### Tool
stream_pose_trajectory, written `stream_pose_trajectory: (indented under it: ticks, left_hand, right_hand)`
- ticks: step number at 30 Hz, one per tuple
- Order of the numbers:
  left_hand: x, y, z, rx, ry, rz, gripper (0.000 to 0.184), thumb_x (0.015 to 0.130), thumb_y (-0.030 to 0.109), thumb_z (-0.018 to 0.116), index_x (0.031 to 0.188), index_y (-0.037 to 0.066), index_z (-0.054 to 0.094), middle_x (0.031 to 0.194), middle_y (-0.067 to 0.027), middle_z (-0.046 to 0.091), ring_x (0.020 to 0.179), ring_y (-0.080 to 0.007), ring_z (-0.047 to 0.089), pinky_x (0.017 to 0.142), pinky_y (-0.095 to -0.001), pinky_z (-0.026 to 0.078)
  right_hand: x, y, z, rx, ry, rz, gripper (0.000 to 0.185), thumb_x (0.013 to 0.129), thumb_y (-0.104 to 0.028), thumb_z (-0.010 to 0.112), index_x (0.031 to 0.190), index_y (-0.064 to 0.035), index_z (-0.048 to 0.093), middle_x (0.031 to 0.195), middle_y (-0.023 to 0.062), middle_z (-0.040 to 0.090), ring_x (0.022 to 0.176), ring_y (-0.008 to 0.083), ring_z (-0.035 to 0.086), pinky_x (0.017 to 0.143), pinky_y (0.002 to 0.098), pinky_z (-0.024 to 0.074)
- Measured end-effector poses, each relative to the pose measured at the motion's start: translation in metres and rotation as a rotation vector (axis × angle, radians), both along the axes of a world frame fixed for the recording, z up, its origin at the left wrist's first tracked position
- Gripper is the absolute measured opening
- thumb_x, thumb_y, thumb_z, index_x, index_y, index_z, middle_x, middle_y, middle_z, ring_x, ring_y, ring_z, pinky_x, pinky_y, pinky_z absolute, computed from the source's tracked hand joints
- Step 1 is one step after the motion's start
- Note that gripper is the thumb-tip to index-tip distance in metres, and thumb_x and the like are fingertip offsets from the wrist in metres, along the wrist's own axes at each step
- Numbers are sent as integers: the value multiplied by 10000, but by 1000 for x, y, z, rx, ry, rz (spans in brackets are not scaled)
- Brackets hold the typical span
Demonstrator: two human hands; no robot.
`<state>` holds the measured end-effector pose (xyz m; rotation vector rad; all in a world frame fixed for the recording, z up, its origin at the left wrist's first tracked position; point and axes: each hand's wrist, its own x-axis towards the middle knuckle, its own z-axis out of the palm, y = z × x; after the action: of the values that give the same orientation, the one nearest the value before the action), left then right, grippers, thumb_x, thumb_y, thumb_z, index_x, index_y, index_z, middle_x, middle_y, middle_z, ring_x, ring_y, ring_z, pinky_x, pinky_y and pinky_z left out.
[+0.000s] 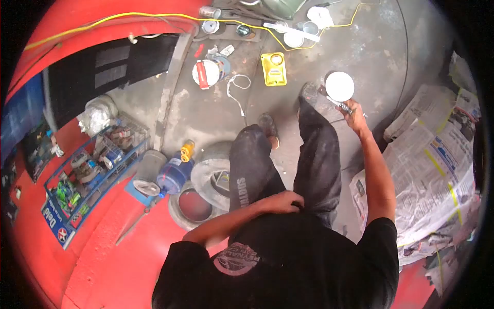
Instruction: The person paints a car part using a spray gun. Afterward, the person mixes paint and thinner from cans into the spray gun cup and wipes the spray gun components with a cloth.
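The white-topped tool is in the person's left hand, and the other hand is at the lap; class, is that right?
Wrong hand: the head view shows the white-topped tool in the right hand; the left hand is at the lap.

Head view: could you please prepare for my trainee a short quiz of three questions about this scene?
1. Which of the person's two hands holds the tool with the round white top?
2. True or false: the yellow container rests on the floor.
3. The sheets at the far right are: A) bubble wrap; B) newspaper; C) blue plastic.

Key: 1. The right hand. 2. True. 3. B.
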<state>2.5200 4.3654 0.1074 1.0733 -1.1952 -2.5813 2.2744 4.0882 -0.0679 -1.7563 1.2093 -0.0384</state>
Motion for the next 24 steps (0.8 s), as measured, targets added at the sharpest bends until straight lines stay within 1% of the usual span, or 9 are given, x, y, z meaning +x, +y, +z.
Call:
stream_pose_trajectory:
  ticks: [2,4,6,9,11,12,13,17,24]
  left_hand:
    - [11,-3,-75,-156,-297,271,432,914,186,719,1296,4,631,1264,-214,667,1202,-359,634,1028,-457,489]
    - [44,-41,-154,-399,-661,391,644,945,258,733,1477,-7,487,1390,-237,591,1337,-397,548,1121,-480,440]
    - [77,-136,-202,-342,-934,546,898,904,323,792,1598,29,303,1484,-319,456,1371,-488,478,1143,-517,416]
    - [99,-198,-321,-558,-1135,715,1079,827,367,864,1637,63,218,1588,-375,264,1405,-550,398,1156,-559,384]
    - [89,-214,-361,-584,-1248,656,1127,783,376,896,1643,95,224,1620,-370,203,1410,-571,369,1138,-595,378]
    - [85,-214,-379,-640,-1306,642,1130,761,367,904,1639,107,243,1628,-371,176,1400,-576,366,1120,-605,380]
    - [81,-214,-394,-702,-1362,630,1134,739,357,912,1636,118,262,1637,-372,150,1391,-580,363,1101,-615,383]
    - [82,-210,-419,-826,-1428,613,1070,687,291,903,1600,138,366,1647,-372,114,1355,-557,369,1044,-621,389]
    - [122,-191,-422,-1041,-1288,561,1034,641,231,852,1573,121,417,1634,-386,158,1275,-540,428,1038,-605,384]
  right_hand:
    - [18,-13,-41,-28,9,-41,265,929,31,678,1180,-28,737,1131,176,725,1047,227,698,896,333,555]
    - [28,-21,-102,106,-130,-219,273,944,13,666,1213,2,711,1168,178,719,1071,238,694,933,336,555]
    - [33,-21,-179,617,-612,-765,362,971,-41,664,1308,84,619,1221,175,706,1106,256,688,977,351,557]
    - [75,-47,-178,-31,59,49,385,975,-44,662,1303,142,590,1216,180,699,1123,283,689,972,384,565]
    - [60,-40,-244,95,-178,-123,299,947,-42,709,1211,95,680,1150,177,710,1022,246,686,937,378,565]
    - [72,-52,-217,63,-38,-42,281,945,-47,716,1193,83,695,1116,168,716,989,232,680,919,374,563]
    - [82,-59,-207,25,102,35,262,944,-52,722,1175,71,710,1081,159,722,956,217,675,900,370,561]
    - [88,-57,-216,5,-46,-9,339,963,-138,744,1249,39,702,872,95,695,854,159,616,792,361,521]
    - [83,-56,-197,-122,9,6,484,935,-220,777,1364,-23,671,878,109,682,840,162,580,816,353,493]
